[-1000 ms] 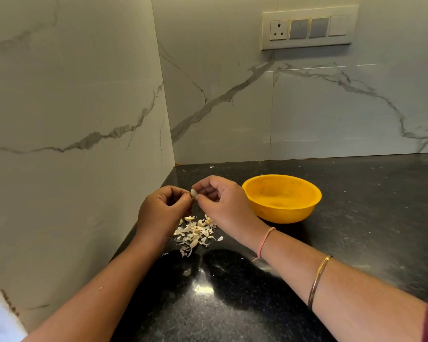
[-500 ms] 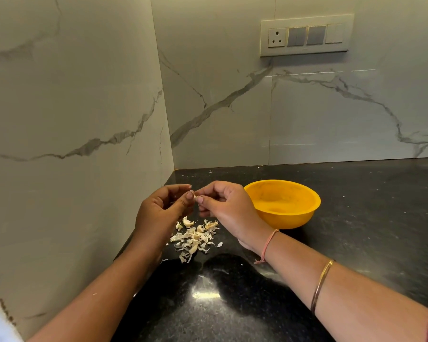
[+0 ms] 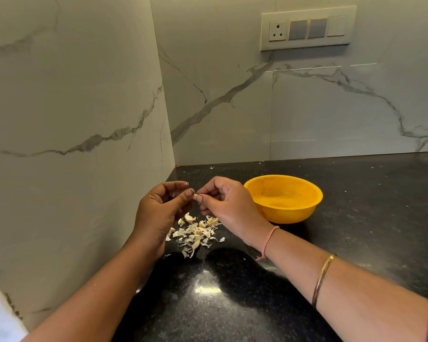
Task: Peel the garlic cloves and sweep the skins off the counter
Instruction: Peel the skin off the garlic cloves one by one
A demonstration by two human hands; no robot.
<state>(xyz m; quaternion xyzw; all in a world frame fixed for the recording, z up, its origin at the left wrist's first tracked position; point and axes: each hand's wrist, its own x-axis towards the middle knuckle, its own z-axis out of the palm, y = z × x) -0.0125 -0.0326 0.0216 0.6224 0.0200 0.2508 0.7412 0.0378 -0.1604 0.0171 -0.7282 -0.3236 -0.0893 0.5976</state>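
Pinching a garlic clove (image 3: pixel 195 196), right hand (image 3: pixel 229 206) hovers beside yellow bowl (image 3: pixel 289 214).

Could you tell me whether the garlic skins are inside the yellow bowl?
No, the garlic skins lie piled on the black counter beside the yellow bowl.

No writing or numbers can be read (switch plate (image 3: pixel 306 28) included).

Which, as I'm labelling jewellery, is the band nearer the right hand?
The pink thread, tied at the wrist; the gold bangle sits farther up the forearm.
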